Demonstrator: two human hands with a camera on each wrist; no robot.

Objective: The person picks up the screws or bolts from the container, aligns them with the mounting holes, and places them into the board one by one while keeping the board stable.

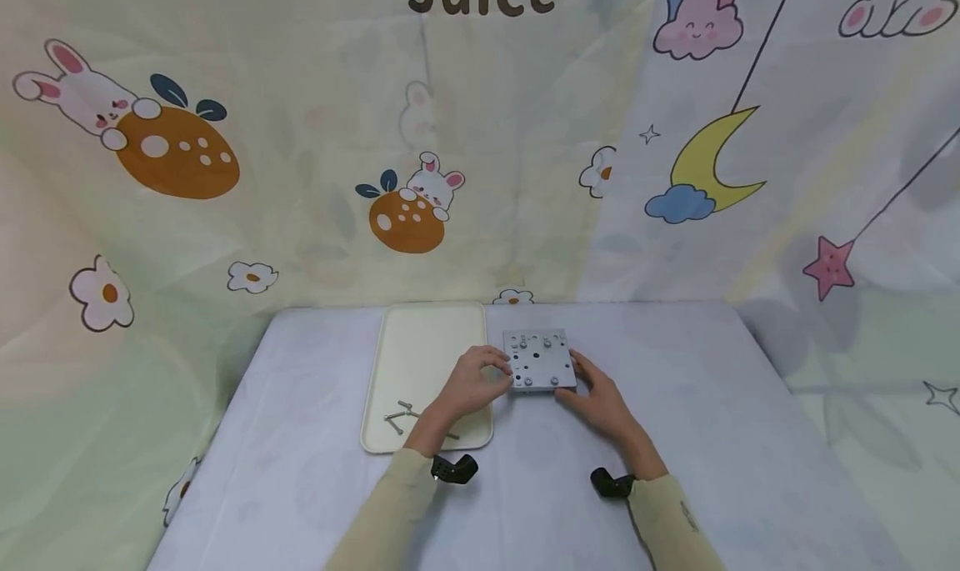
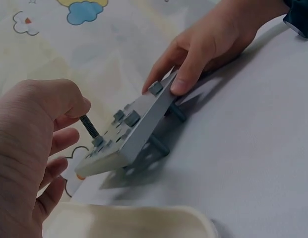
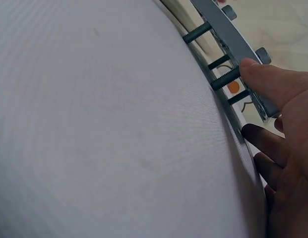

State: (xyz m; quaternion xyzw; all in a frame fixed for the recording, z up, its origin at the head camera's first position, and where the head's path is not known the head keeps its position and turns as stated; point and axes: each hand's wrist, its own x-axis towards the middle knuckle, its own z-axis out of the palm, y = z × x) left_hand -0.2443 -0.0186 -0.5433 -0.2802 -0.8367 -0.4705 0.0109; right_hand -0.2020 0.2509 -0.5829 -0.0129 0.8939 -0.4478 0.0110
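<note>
Grey metal plate (image 1: 542,365), right fingers (image 2: 162,68) parted, gripping its edge — left fingers (image 2: 69,99) nearly together, pinching 1 threaded screw (image 2: 89,127)

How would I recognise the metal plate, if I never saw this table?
On the white table, look just right of the cream tray. There the right hand holds the grey metal plate. Unlike the tray, it has holes and protruding bolts.

In the head view, the left forearm (image 1: 429,431) hides part of the cream tray (image 1: 432,333). The left hand (image 2: 34,134) covers a threaded bolt's (image 2: 89,127) top; the right wrist view's upper edge crops the metal plate (image 3: 228,34).
</note>
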